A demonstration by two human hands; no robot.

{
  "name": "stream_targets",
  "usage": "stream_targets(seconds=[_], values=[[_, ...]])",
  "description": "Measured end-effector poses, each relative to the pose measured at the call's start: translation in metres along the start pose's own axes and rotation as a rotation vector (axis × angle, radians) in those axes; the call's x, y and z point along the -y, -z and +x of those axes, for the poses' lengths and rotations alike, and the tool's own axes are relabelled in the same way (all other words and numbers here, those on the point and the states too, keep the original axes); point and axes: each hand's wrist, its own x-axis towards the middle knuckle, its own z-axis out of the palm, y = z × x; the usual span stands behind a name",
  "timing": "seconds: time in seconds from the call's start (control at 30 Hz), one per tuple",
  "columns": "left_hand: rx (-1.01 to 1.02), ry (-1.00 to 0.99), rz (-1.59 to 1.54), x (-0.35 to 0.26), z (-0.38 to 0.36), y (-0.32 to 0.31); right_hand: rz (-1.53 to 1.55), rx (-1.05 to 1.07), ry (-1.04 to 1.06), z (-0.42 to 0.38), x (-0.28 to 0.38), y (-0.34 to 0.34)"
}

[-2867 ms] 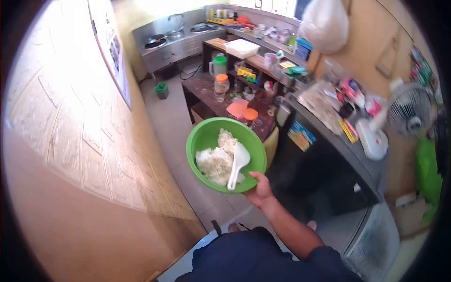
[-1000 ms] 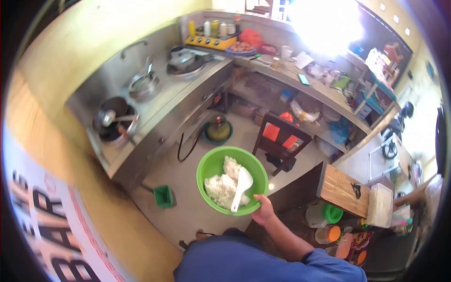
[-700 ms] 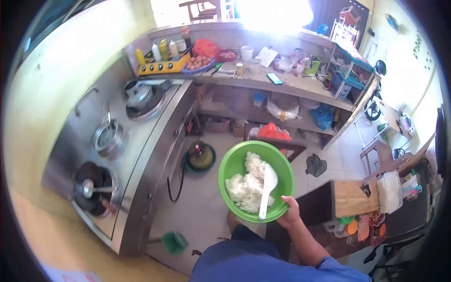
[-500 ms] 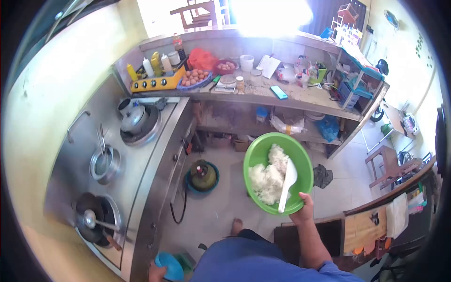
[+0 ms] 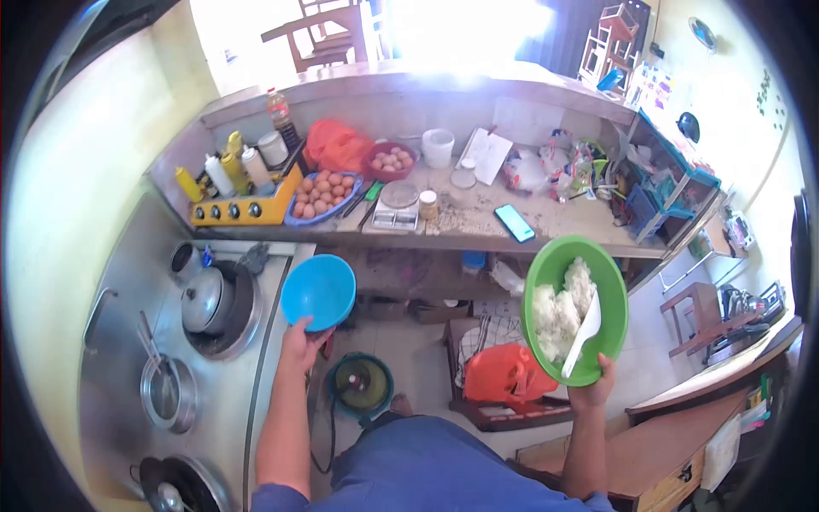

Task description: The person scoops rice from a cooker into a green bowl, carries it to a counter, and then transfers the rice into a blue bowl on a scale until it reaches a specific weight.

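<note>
My left hand (image 5: 300,343) grips the lower rim of a blue bowl (image 5: 320,292), tilted so that its inside faces me and no food shows in it. It hangs just past the right edge of the steel stove counter (image 5: 277,294). In my right hand (image 5: 595,386) is a green basin (image 5: 620,316), held by its near rim. Clumps of white rice (image 5: 554,320) lie in the basin, and a white rice paddle (image 5: 582,335) rests on them with its handle toward me.
Ahead, the counter (image 5: 465,213) bears eggs (image 5: 320,194), a scale (image 5: 395,219), a phone (image 5: 514,223) and sauce bottles (image 5: 220,176). A lidded pot (image 5: 205,300) and a wok (image 5: 162,478) stand on the stove. Below are a gas cylinder (image 5: 363,384) and a red bag (image 5: 503,373).
My left hand has brought the blue bowl up from low beside the stove to the counter's front. The green basin is further right in view, and my viewpoint has shifted.
</note>
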Motion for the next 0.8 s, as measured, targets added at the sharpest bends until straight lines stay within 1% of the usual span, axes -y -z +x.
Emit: stream_targets(seconds=[0.03, 0.1, 0.17, 0.27, 0.3, 0.33, 0.4, 0.47, 0.5, 0.53, 0.57, 0.63, 0.67, 0.73, 0.77, 0.8], values=[[0.005, -0.002, 0.006, -0.004, 0.033, -0.024, 0.031, -0.020, -0.008, 0.003, -0.001, -0.007], [0.021, -0.009, 0.013, -0.019, 0.103, -0.070, 0.022, -0.032, 0.046, 0.011, 0.000, -0.026], [0.012, 0.007, 0.113, -0.021, 0.162, -0.091, -0.003, -0.098, 0.104, 0.015, -0.008, -0.027], [0.025, 0.047, 0.166, -0.020, 0.226, -0.141, -0.003, -0.164, 0.114, 0.028, -0.008, -0.021], [-0.022, 0.081, 0.169, -0.016, 0.251, -0.154, -0.027, -0.177, 0.164, 0.036, -0.009, -0.031], [-0.017, 0.080, 0.168, -0.012, 0.273, -0.169, -0.027, -0.176, 0.169, 0.048, -0.011, -0.038], [-0.004, 0.078, 0.190, 0.000, 0.314, -0.181, -0.055, -0.239, 0.181, 0.068, -0.021, -0.043], [0.006, 0.094, 0.193, 0.013, 0.365, -0.192, -0.082, -0.211, 0.169, 0.108, -0.023, -0.025], [0.012, 0.123, 0.184, 0.020, 0.378, -0.195, -0.089, -0.191, 0.122, 0.120, -0.025, -0.019], [0.018, 0.161, 0.182, 0.025, 0.388, -0.201, -0.092, -0.183, 0.076, 0.127, -0.029, -0.032], [0.013, 0.183, 0.203, 0.030, 0.397, -0.206, -0.042, -0.263, 0.065, 0.141, -0.035, -0.045], [-0.030, 0.114, 0.231, 0.035, 0.402, -0.216, -0.091, -0.294, 0.070, 0.163, -0.042, -0.068], [-0.041, 0.132, 0.226, 0.038, 0.404, -0.217, -0.137, -0.314, 0.079, 0.170, -0.042, -0.074], [0.081, 0.148, 0.163, 0.044, 0.407, -0.214, -0.159, -0.326, 0.030, 0.188, -0.037, -0.072], [0.068, 0.164, 0.155, 0.046, 0.405, -0.210, -0.183, -0.308, -0.002, 0.194, -0.036, -0.073], [0.110, 0.169, 0.131, 0.046, 0.403, -0.205, -0.201, -0.288, -0.031, 0.201, -0.036, -0.079]])
